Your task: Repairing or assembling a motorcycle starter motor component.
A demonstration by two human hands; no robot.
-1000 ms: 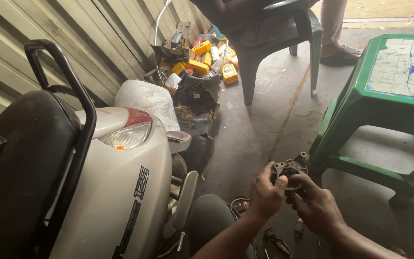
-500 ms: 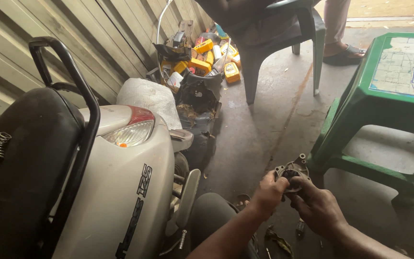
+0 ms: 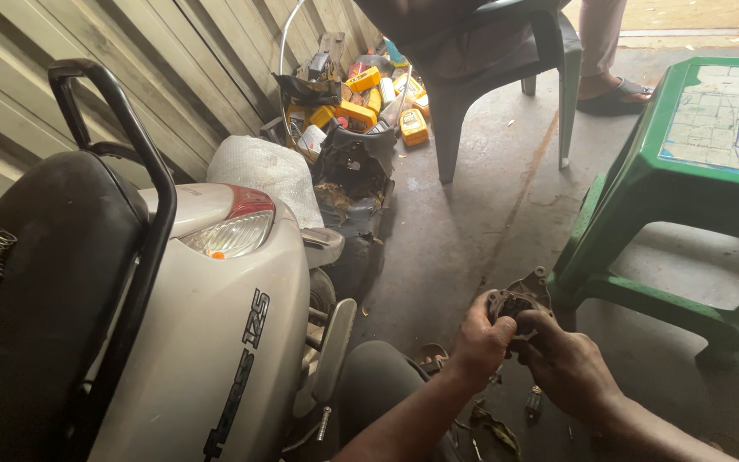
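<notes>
Head view: left hand (image 3: 482, 340) and right hand (image 3: 564, 359) both grip small dark greasy metal engine part (image 3: 519, 301), fingers wrapped close around it, held above concrete floor (image 3: 464, 231). Part is off vehicle, still in work; small bolts (image 3: 534, 400) lie loose below. Left: white scooter rear (image 3: 215, 342). Beyond: green plastic table (image 3: 686, 171), grey plastic chair (image 3: 489, 68), yellow boxes (image 3: 361, 107).
</notes>
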